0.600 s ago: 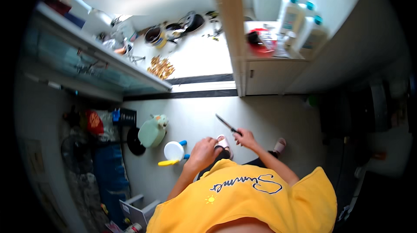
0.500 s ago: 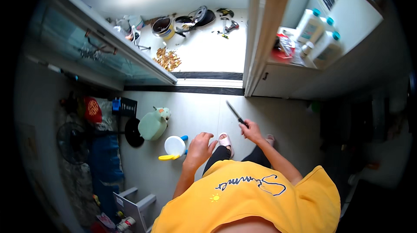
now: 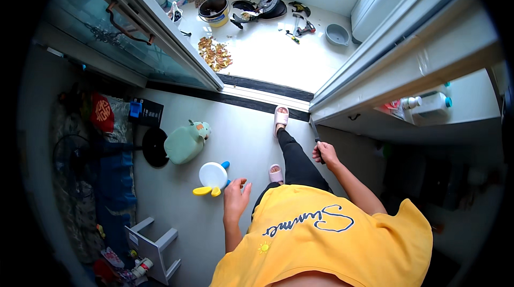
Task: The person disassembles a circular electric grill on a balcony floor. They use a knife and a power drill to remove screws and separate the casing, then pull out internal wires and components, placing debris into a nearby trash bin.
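My right hand [image 3: 325, 153] is closed round the dark handle of a knife [image 3: 315, 132], its blade pointing ahead past the door frame. Part of the handle is hidden by my fingers. My left hand [image 3: 235, 196] hangs with nothing in it, fingers loosely bent and apart. Nearest to it is a small white-topped stool [image 3: 212, 174] with blue and yellow legs. One pink slipper [image 3: 281, 117] is at the door sill; another pink slipper [image 3: 276, 172] is farther back.
Beyond the sliding door's sill [image 3: 262, 96] lie a pile of brownish scraps [image 3: 215, 54], a bucket [image 3: 214, 11], a power drill [image 3: 307, 28] and a grey basin [image 3: 337, 34]. On my left stand a green animal-shaped seat [image 3: 184, 144], a fan base [image 3: 155, 147] and a small white table [image 3: 147, 249].
One foot has stepped forward to the sill, and the view has moved toward the doorway. My right hand with the knife has shifted right. The basin has come into view.
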`<state>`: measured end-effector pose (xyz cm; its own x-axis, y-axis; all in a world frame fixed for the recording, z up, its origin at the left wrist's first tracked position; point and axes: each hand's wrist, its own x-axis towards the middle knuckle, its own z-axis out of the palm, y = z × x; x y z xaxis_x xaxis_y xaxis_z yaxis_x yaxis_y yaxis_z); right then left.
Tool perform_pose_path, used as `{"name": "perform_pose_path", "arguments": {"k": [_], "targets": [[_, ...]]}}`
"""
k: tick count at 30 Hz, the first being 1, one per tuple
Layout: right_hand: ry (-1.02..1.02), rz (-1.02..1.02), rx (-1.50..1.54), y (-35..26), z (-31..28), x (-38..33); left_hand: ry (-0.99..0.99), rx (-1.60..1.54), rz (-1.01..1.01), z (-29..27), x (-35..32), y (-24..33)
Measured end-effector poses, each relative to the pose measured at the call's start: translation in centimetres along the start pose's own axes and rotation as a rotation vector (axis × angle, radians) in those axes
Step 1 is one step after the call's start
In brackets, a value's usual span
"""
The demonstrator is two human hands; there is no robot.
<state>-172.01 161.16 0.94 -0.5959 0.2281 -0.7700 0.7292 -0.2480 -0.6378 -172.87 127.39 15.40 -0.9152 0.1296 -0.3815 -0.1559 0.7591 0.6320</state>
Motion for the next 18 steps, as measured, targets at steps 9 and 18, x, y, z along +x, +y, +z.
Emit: {"name": "perform_pose_path", "arguments": {"k": [9, 18], "targets": [[0.193, -0.005, 0.031, -13.7, 2.1, 17.5, -0.073, -0.075, 0.248, -3.2, 25.9, 12.9], [0.153, 0.129, 0.070, -26.1, 3.7, 28.3, -0.087, -0.146, 0.023, -5.1, 41.7, 15.0]]}}
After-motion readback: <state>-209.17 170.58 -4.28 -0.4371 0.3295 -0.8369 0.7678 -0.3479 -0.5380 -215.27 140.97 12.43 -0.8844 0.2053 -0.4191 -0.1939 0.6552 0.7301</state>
